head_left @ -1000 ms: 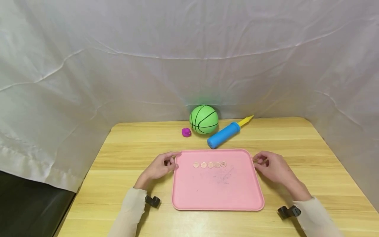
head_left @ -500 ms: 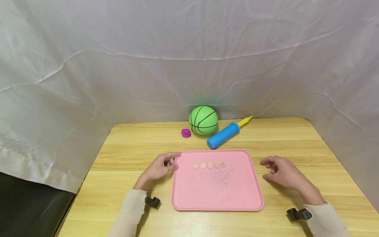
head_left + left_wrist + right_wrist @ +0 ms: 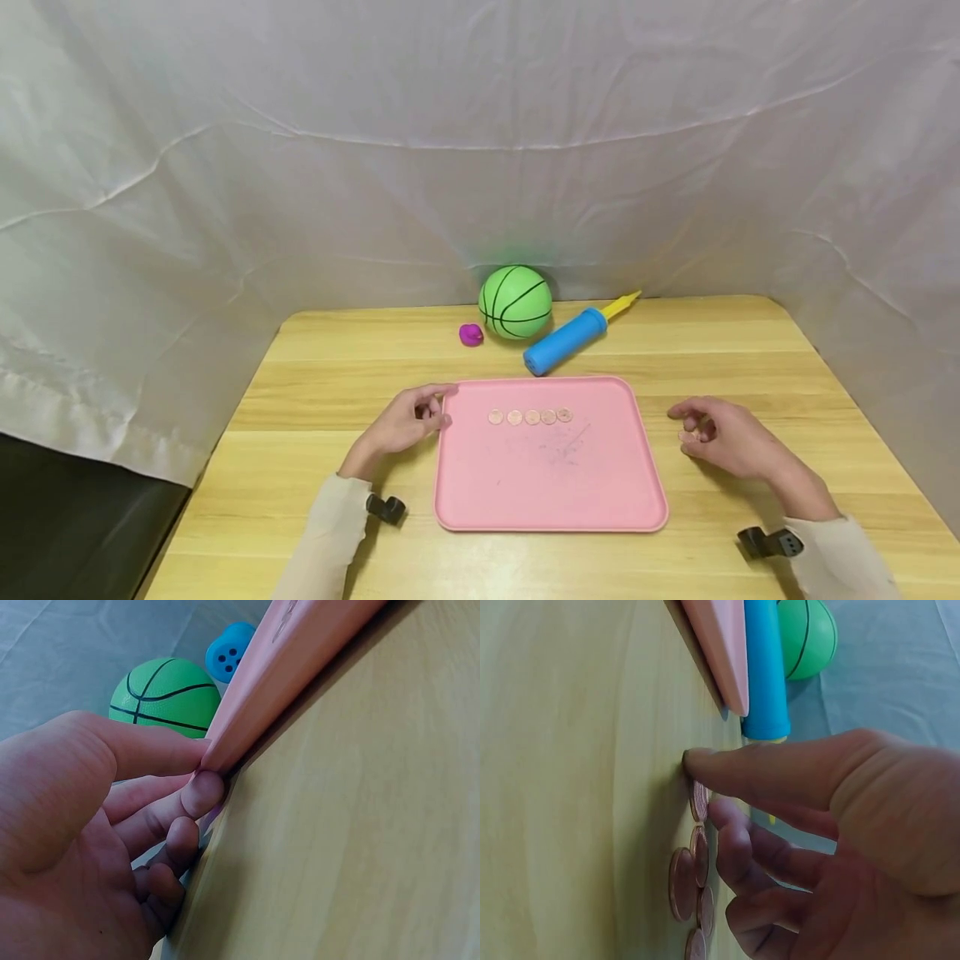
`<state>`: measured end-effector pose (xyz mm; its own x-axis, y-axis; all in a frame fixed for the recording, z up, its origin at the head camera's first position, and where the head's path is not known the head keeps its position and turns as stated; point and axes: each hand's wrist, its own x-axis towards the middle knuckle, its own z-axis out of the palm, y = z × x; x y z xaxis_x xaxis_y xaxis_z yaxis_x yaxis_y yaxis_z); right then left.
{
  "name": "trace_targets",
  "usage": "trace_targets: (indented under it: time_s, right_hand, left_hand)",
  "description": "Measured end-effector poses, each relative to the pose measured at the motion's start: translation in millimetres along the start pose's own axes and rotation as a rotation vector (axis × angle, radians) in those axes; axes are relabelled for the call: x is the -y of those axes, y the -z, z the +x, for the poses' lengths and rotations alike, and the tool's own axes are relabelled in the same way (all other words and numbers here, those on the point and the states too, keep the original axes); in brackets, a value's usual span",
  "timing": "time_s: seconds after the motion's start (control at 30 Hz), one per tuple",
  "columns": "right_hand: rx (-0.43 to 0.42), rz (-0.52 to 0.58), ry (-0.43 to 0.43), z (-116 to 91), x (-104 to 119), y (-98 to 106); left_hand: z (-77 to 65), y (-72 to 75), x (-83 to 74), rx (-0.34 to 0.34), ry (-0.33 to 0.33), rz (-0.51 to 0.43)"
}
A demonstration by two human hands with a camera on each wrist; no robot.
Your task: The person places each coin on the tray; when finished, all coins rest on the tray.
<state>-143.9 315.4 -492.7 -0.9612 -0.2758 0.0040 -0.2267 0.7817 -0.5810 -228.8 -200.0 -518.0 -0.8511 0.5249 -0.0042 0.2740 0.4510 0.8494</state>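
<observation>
The pink tray [image 3: 551, 492] lies on the wooden table with several copper-coloured coins [image 3: 532, 417] in a row across its upper half. At its upper left corner, my left hand [image 3: 401, 421] pinches the rim between thumb and fingers, as the left wrist view shows up close. My right hand [image 3: 731, 437] is beyond the tray's right side, low over the table, with its fingers loosely bent. Several loose coins [image 3: 681, 885] lie beneath it in the right wrist view. The thumb tip overlaps the end of the nearest coin [image 3: 699, 801], the fingertips just beside it.
Behind the tray stand a green basketball [image 3: 515, 302], a small purple rubber duck [image 3: 471, 335] and a blue hand pump [image 3: 564, 342] with a yellow nozzle. A pale cloth [image 3: 420, 208] hangs around the back and sides of the table [image 3: 300, 400].
My right hand has left the tray's right edge and moved right and nearer to me, over the loose coins. The left hand stays on the rim, and the tray has not moved.
</observation>
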Motion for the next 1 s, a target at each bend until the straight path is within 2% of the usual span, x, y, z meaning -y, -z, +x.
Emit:
trace_targets:
  time_s: [0.7, 1.0]
  right_hand:
    - [0.071, 0.006, 0.0, 11, 5, 3]
    - [0.071, 0.106, -0.063, 17, 20, 8]
  left_hand:
    - [1.1, -0.8, -0.2, 0.002, 0.012, -0.004]
    - [0.2, -0.9, 0.1, -0.002, 0.004, -0.012]
